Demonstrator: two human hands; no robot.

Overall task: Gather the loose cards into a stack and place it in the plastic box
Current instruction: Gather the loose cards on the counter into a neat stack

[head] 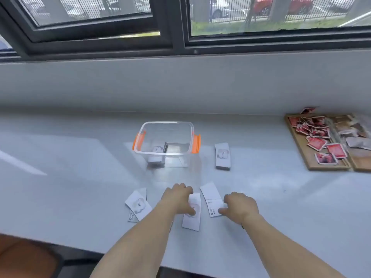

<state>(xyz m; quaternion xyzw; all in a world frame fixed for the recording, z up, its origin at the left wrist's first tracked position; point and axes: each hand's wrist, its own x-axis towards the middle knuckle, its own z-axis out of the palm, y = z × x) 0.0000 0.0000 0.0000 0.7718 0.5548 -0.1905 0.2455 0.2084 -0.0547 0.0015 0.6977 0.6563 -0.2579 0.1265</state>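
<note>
Head-worn, wide-angle; looks forward and down over the worktop [80, 157], window [271, 15] along the frame's top.

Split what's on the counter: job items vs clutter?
Job:
loose cards near the front edge
plastic box, orange latches, cards already inside
card stack right of the box
left hand, right hand, both on cards

Clutter:
wooden tray
red packets

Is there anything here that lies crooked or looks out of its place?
Yes. The loose cards near the table's front edge lie scattered at different angles, some overlapping, unlike the neat stack right of the plastic box. The red packets on the wooden tray are also jumbled.
</note>
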